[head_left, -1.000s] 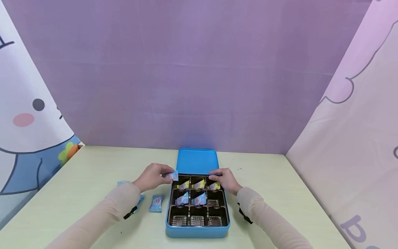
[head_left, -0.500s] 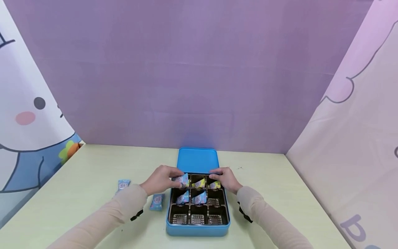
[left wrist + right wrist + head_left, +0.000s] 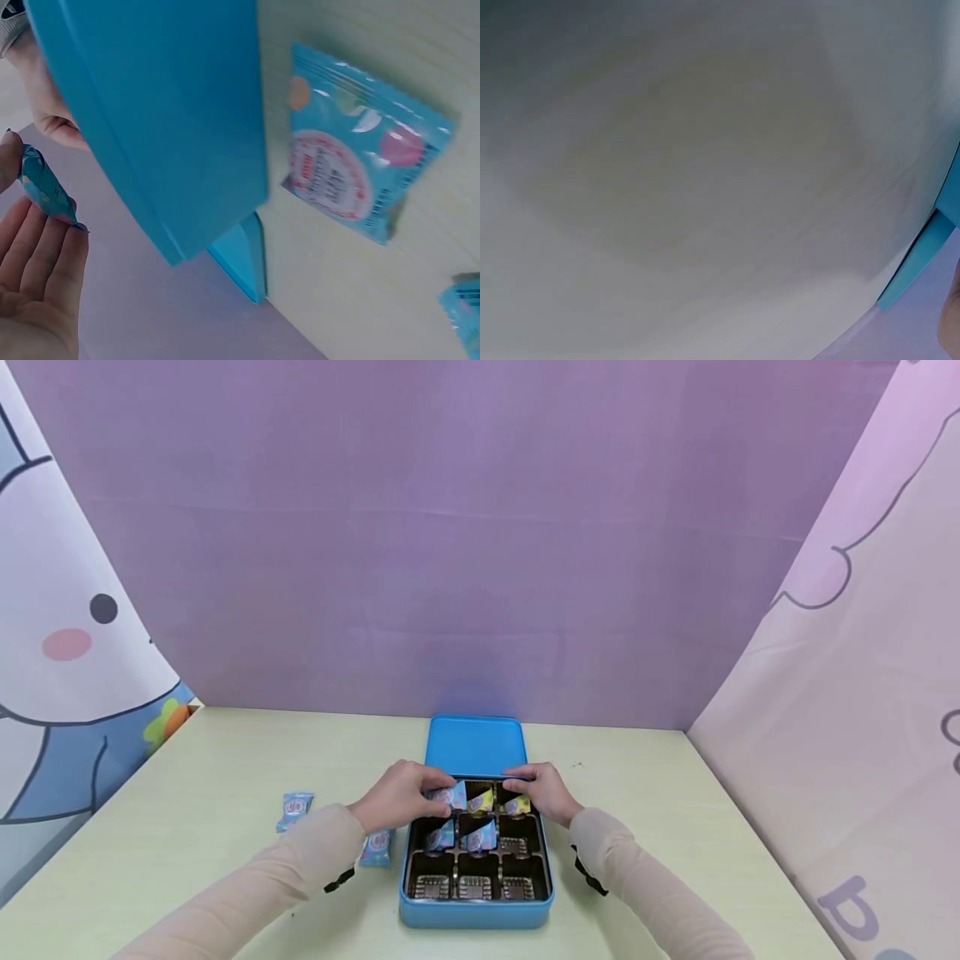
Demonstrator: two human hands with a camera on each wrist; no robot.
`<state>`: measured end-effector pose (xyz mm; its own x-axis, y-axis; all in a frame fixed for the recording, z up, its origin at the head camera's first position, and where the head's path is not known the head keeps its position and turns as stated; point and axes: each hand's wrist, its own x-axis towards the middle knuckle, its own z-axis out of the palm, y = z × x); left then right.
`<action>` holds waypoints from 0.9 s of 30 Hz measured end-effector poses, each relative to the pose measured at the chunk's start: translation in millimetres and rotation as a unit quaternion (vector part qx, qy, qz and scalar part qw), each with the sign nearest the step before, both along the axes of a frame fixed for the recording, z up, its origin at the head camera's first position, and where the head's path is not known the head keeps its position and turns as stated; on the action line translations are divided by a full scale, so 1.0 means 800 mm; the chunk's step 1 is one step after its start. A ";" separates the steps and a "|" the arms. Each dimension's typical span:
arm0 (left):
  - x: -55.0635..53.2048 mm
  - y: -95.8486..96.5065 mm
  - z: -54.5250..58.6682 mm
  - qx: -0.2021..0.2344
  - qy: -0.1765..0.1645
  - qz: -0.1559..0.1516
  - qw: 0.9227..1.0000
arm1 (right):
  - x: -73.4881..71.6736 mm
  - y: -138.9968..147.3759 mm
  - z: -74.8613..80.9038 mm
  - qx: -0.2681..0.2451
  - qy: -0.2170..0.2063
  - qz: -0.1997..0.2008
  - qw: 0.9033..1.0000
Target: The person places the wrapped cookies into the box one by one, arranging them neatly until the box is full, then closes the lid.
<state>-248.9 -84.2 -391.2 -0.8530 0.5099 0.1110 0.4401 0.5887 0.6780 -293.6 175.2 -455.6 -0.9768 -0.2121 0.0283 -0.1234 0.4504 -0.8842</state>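
So, from far away I see the left hand (image 3: 397,798) pinch a blue packet (image 3: 453,796) between thumb and fingers, over the back left spot of the dark tray (image 3: 475,887). The right hand (image 3: 552,795) holds the back right corner of the blue box (image 3: 476,917). I think the packet is very light. Its wrap looks thin, shiny and a bit slippery; I can't tell if the inside might crumble. I'd take it by its fat middle and squeeze softly, since the flat ends could bend or slide. The box looks stiff, so its rim is good to hold.

Now I count. One box, one lid (image 3: 477,746) just behind it, nine cups (image 3: 517,888). Blue ones make five: the pinched one, two middle-row packets (image 3: 480,837) and two loose packets (image 3: 296,807) on the bench (image 3: 637,793). I see two yellow packets (image 3: 517,806), both at the back.
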 end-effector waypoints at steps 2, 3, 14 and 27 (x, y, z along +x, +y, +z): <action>0.001 0.004 0.002 -0.003 0.004 -0.006 1.000 | 0.000 0.000 0.000 0.000 0.001 0.000 1.000; 0.001 0.005 0.003 -0.004 0.006 -0.009 1.000 | 0.000 -0.001 0.000 0.001 0.002 0.000 1.000; 0.007 0.021 0.002 -0.011 0.000 -0.029 1.000 | -0.002 -0.009 -0.002 0.003 0.005 0.015 1.000; 0.013 0.050 0.003 0.004 -0.026 -0.043 0.999 | -0.003 -0.009 -0.001 0.000 0.007 0.019 1.000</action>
